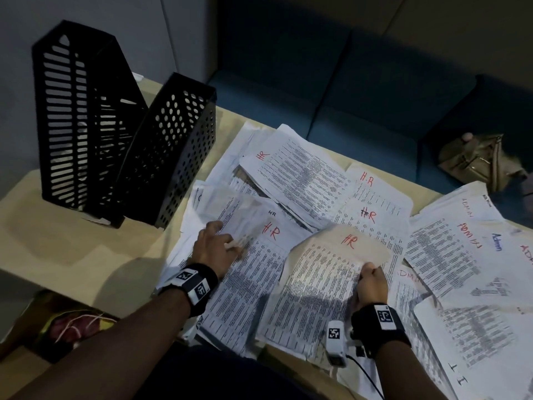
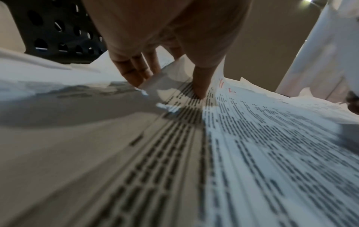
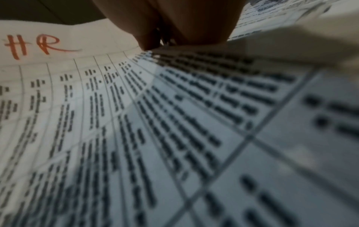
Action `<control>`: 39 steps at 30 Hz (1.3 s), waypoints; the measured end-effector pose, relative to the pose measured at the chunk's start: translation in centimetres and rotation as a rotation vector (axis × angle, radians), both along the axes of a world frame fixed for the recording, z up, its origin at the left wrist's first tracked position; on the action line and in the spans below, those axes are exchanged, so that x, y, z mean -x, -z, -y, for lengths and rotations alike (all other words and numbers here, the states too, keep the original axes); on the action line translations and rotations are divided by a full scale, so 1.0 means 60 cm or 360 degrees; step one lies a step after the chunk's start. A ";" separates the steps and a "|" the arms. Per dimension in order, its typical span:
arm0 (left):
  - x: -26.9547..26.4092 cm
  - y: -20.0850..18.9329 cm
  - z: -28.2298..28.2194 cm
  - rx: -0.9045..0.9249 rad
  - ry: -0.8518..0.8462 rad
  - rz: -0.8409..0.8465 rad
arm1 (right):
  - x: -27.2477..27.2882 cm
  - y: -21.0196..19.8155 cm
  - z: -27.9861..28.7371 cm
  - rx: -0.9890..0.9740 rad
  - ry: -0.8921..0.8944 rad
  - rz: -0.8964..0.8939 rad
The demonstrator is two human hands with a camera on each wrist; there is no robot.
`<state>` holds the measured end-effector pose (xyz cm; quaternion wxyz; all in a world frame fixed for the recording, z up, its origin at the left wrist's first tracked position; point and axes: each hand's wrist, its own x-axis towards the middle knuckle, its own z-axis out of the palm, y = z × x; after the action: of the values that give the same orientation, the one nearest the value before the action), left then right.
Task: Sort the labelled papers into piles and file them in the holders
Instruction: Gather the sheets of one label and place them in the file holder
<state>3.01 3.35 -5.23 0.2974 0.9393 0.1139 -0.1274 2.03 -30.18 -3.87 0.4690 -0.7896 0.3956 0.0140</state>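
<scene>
Item: printed sheet marked "HR" in red [image 1: 326, 272], lifted and bowed above the heap near the bench's front edge, its right margin pinched by the right hand [image 1: 372, 281], fingers curled closed around the paper's edge; the red "HR" shows close up in the right wrist view [image 3: 38, 44]. Item: second sheet marked "H.R" in red [image 1: 259, 255], lying flat just left of the first, held down by the left hand [image 1: 216, 246], whose fingers [image 2: 134, 72] are bent over a small upturned corner of paper while the thumb presses on the print; whether they truly grip the corner cannot be told. Item: further HR-marked sheets [image 1: 305, 171], overlapping loosely behind the hands. Item: sheets marked "Admin" in red and blue [image 1: 467, 243], spread at the right. Item: two black perforated file holders, one slotted [image 1: 78, 119], one with round holes [image 1: 173, 145], upright and touching at the left rear of the pale bench [image 1: 72, 246]. Item: olive bag [image 1: 478, 160] on a blue sofa [image 1: 360, 90] beyond
</scene>
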 end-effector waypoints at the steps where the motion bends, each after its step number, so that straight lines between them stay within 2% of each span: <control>1: 0.000 0.000 0.002 0.0035 0.0013 -0.0016 | -0.001 0.000 -0.003 0.0022 -0.0044 -0.0025; 4: 0.003 -0.001 0.007 0.0209 -0.0040 -0.0020 | -0.004 -0.005 -0.006 0.0072 -0.0097 -0.0030; 8: 0.000 -0.011 0.009 0.0305 -0.0132 -0.0113 | -0.004 -0.022 -0.013 0.0091 -0.0137 0.0005; 14: -0.004 -0.057 -0.009 0.0805 -0.0346 -0.0037 | -0.004 -0.009 -0.004 0.0109 -0.0111 -0.0079; 16: -0.009 -0.068 -0.028 0.0911 -0.0485 -0.0103 | -0.005 -0.014 -0.003 0.0144 -0.0099 -0.0092; 19: -0.011 -0.081 -0.056 0.1106 -0.0539 -0.0109 | -0.005 -0.026 -0.004 0.0161 -0.0121 -0.0108; 22: -0.015 -0.106 -0.078 0.1225 -0.0467 0.0006 | -0.008 -0.028 -0.001 0.0188 -0.0115 -0.0080; 27: -0.039 -0.158 -0.087 0.1504 -0.0495 0.0429 | -0.006 -0.058 -0.022 0.0119 -0.0072 0.0047; 31: -0.051 -0.172 -0.076 0.1437 -0.0513 0.0431 | -0.011 -0.052 -0.034 0.0159 -0.0225 0.0167; 33: -0.047 -0.171 -0.058 0.1413 -0.0428 0.0387 | -0.018 -0.050 -0.040 0.0155 -0.0310 0.0219; 37: -0.040 -0.167 -0.024 0.1559 -0.0352 0.0389 | -0.031 -0.095 -0.076 0.0055 -0.0369 0.0377; 39: -0.046 -0.172 -0.017 0.1547 -0.0317 0.0397 | -0.037 -0.112 -0.090 0.0009 -0.0488 0.0446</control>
<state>5.76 4.36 5.10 0.7220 0.6851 0.0941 -0.0236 4.22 -24.77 2.87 0.5095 -0.8361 0.2016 -0.0259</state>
